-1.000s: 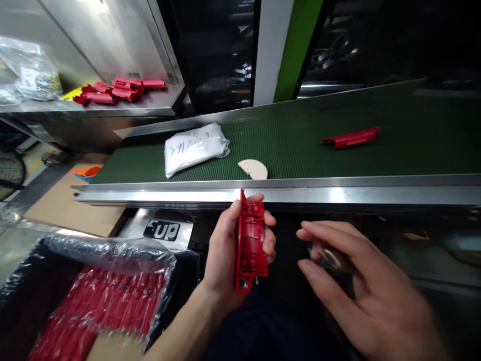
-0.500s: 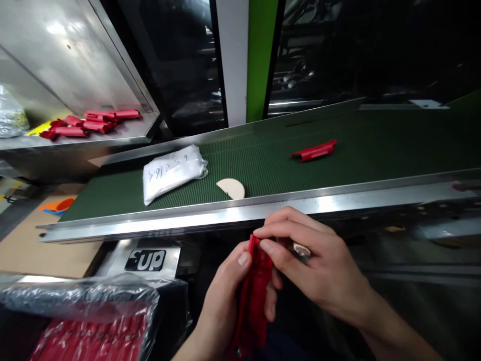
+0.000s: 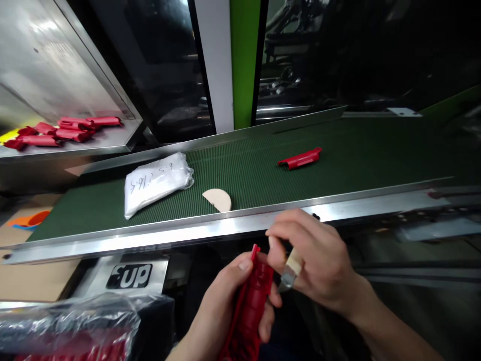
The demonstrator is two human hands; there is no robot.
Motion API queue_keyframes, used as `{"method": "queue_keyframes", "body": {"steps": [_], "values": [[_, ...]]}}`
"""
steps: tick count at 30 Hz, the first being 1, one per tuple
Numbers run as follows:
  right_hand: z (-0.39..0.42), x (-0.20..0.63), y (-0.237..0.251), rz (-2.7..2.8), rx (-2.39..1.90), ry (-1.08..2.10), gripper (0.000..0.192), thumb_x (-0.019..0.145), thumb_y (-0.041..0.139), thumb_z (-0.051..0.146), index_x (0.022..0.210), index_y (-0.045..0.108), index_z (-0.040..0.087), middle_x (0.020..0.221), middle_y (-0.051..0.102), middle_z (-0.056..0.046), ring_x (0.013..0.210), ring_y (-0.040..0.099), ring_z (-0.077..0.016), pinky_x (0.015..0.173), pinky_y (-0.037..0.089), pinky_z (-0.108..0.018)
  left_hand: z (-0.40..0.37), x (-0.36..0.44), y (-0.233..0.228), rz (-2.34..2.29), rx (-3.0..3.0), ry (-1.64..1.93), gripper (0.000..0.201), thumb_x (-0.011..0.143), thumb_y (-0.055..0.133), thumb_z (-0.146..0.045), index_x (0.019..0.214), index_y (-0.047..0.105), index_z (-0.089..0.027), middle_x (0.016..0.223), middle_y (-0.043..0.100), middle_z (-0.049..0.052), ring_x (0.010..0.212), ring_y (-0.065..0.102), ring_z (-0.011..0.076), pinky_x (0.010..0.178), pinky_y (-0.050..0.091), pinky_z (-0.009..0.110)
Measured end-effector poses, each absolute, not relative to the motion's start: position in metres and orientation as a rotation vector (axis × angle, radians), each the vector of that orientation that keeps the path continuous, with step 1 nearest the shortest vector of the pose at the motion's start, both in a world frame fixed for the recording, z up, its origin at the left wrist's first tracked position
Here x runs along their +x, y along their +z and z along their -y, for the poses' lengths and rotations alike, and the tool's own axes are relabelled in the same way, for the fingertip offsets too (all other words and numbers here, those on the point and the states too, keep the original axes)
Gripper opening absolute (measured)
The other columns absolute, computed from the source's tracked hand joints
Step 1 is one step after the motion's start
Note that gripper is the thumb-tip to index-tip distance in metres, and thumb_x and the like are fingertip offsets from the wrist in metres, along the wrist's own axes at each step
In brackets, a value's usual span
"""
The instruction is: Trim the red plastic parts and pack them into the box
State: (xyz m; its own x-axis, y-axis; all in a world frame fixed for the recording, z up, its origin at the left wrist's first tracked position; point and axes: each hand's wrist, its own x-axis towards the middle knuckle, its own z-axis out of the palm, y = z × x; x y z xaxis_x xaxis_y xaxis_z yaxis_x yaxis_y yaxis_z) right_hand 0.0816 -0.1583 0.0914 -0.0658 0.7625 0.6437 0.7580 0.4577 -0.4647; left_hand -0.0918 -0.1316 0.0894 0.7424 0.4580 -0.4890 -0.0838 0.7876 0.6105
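Observation:
My left hand [image 3: 229, 291] is closed around a long red plastic shell [image 3: 251, 306], its hollow inside facing up and the narrow end pointing away from me. The thumb lies along the shell's left edge near that end. My right hand [image 3: 315, 255] is curled around a small knife [image 3: 291, 268] with a cream handle and a short metal blade. The blade points down, close to the shell's right side; whether it touches cannot be made out. Another red shell [image 3: 300, 159] lies on the green conveyor belt [image 3: 248, 170] beyond my hands.
On the belt lie a white plastic-wrapped package [image 3: 158, 183] with handwriting and a cream half-disc [image 3: 218, 199]. A metal rail [image 3: 180, 229] edges the belt. Several red shells [image 3: 73, 131] rest on a metal shelf at left. A plastic-lined box [image 3: 75, 321] holds more red parts.
My right fingers have lifted off the shell's tip and turned, bringing the knife blade into clearer view. The whole scene has shifted left and slightly down.

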Motion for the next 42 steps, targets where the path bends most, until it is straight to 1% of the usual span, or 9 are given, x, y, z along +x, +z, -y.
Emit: {"method": "queue_keyframes", "body": {"steps": [8, 11, 13, 15, 21, 26, 33, 38, 42], "values": [[0.139, 0.151, 0.095, 1.443, -1.679, -0.232, 0.022, 0.091, 0.057, 0.022, 0.069, 0.051, 0.019, 0.074, 0.054, 0.001, 0.062, 0.05, -0.0105, 0.058, 0.039, -0.026, 0.091, -0.081, 0.104, -0.685, 0.952, 0.41, 0.045, 0.094, 0.04, -0.052, 0.118, 0.054, -0.016, 0.081, 0.062, 0.006, 0.048, 0.049, 0.0105, 0.045, 0.033, 0.021], [0.116, 0.194, 0.096, 1.438, -1.939, -0.318, 0.011, 0.092, 0.052, 0.027, 0.088, 0.059, 0.019, 0.093, 0.06, -0.004, 0.07, 0.055, -0.0134, 0.065, 0.044, -0.029, 0.045, -0.063, 0.116, -0.882, 1.669, 0.566, 0.045, 0.095, 0.039, -0.055, 0.122, 0.052, -0.021, 0.086, 0.064, 0.005, 0.062, 0.056, 0.015, 0.052, 0.04, 0.024], [0.099, 0.215, 0.097, 1.507, -2.06, -0.319, 0.018, 0.091, 0.05, 0.023, 0.105, 0.062, 0.019, 0.108, 0.061, -0.007, 0.076, 0.059, -0.0155, 0.068, 0.044, -0.03, 0.012, -0.046, 0.119, -0.989, 2.283, 0.685, 0.043, 0.099, 0.034, -0.05, 0.127, 0.048, -0.022, 0.096, 0.065, 0.006, 0.078, 0.061, 0.0195, 0.068, 0.047, 0.03], [0.083, 0.224, 0.097, 1.606, -2.138, -0.276, 0.026, 0.089, 0.049, 0.018, 0.11, 0.064, 0.02, 0.114, 0.061, -0.007, 0.08, 0.061, -0.017, 0.068, 0.043, -0.031, -0.015, -0.027, 0.114, -0.989, 2.488, 0.662, 0.038, 0.098, 0.037, -0.044, 0.127, 0.049, -0.022, 0.108, 0.064, 0.009, 0.09, 0.063, 0.0249, 0.075, 0.048, 0.035], [0.054, 0.214, 0.091, 1.795, -2.282, -0.139, 0.035, 0.089, 0.047, 0.017, 0.119, 0.064, 0.024, 0.121, 0.06, -0.006, 0.089, 0.062, -0.0184, 0.069, 0.041, -0.029, -0.048, 0.006, 0.075, -0.848, 2.789, 0.483, 0.034, 0.095, 0.043, -0.02, 0.127, 0.054, -0.018, 0.1, 0.062, 0.011, 0.091, 0.062, 0.0287, 0.086, 0.047, 0.05], [0.045, 0.241, 0.088, 1.635, -2.45, -0.112, 0.03, 0.092, 0.05, 0.026, 0.117, 0.063, 0.017, 0.119, 0.059, -0.013, 0.097, 0.06, -0.0222, 0.077, 0.044, -0.034, -0.052, 0.009, 0.048, -0.652, 2.777, 0.433, 0.05, 0.092, 0.054, -0.017, 0.14, 0.041, -0.015, 0.125, 0.057, 0.013, 0.112, 0.057, 0.0275, 0.095, 0.046, 0.047], [0.061, 0.267, 0.087, 1.416, -2.293, -0.001, 0.02, 0.086, 0.063, 0.035, 0.093, 0.063, 0.015, 0.08, 0.064, -0.002, 0.071, 0.059, -0.014, 0.067, 0.046, -0.028, -0.029, -0.037, 0.057, -0.663, 2.496, 0.671, 0.031, 0.094, 0.045, -0.019, 0.122, 0.057, -0.018, 0.125, 0.057, 0.012, 0.118, 0.05, 0.0304, 0.103, 0.035, 0.05], [0.117, 0.198, 0.099, 1.297, -1.982, -0.214, 0.022, 0.086, 0.061, 0.041, 0.084, 0.055, 0.02, 0.071, 0.056, 0.001, 0.06, 0.05, -0.0123, 0.056, 0.042, -0.026, 0.036, -0.07, 0.064, -0.79, 2.03, 0.851, 0.024, 0.099, 0.04, -0.03, 0.111, 0.057, -0.019, 0.113, 0.062, 0.009, 0.107, 0.057, 0.0226, 0.095, 0.044, 0.041], [0.173, 0.101, 0.097, 1.584, -1.53, -0.344, 0.014, 0.083, 0.065, 0.017, 0.093, 0.055, 0.02, 0.087, 0.062, -0.004, 0.075, 0.061, -0.0147, 0.065, 0.051, -0.027, 0.097, -0.076, 0.068, -0.704, 1.26, 0.821, 0.038, 0.099, 0.04, -0.043, 0.13, 0.042, -0.022, 0.123, 0.059, 0.013, 0.101, 0.064, 0.0224, 0.083, 0.055, 0.038]]}}
